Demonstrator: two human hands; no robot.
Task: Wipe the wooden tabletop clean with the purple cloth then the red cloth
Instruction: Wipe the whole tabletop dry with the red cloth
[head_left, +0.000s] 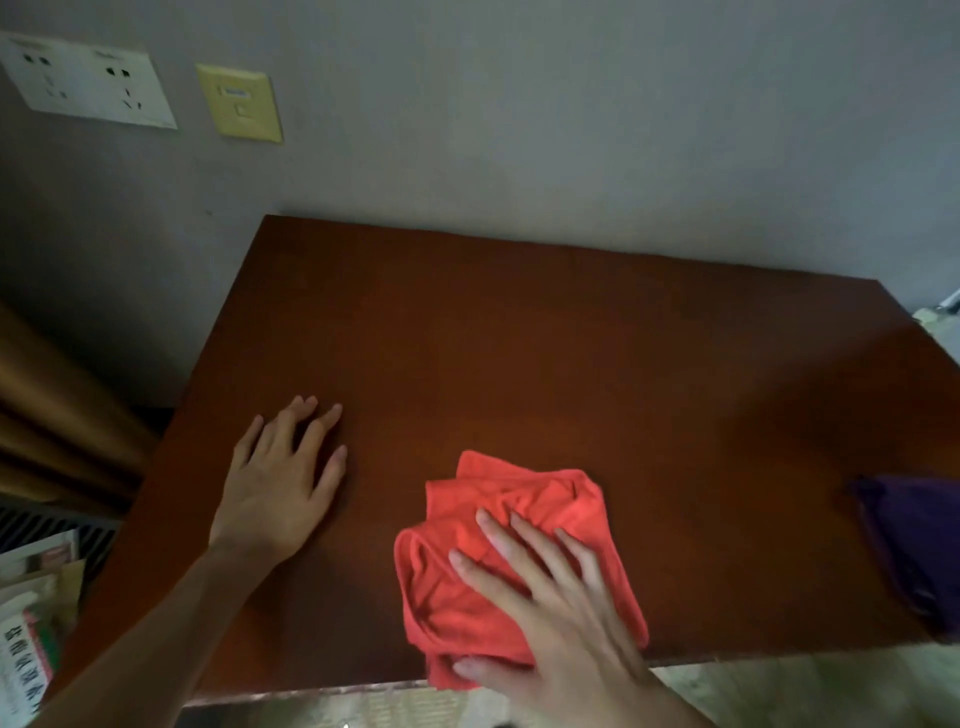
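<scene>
The wooden tabletop (545, 353) is dark reddish brown and fills the middle of the view. A crumpled red cloth (524, 504) lies near the front edge. My right hand (550, 608) presses flat on the cloth with fingers spread, covering its near part. My left hand (280, 483) rests flat on the bare wood to the left of the cloth, fingers apart, holding nothing. A purple cloth (919, 540) lies bunched at the right front corner, apart from both hands.
A grey wall stands behind the table with a white socket plate (88, 80) and a yellow switch plate (240, 102). A brown curtain (57, 415) hangs at the left. Boxes and papers (31, 623) are stacked below the table's left side.
</scene>
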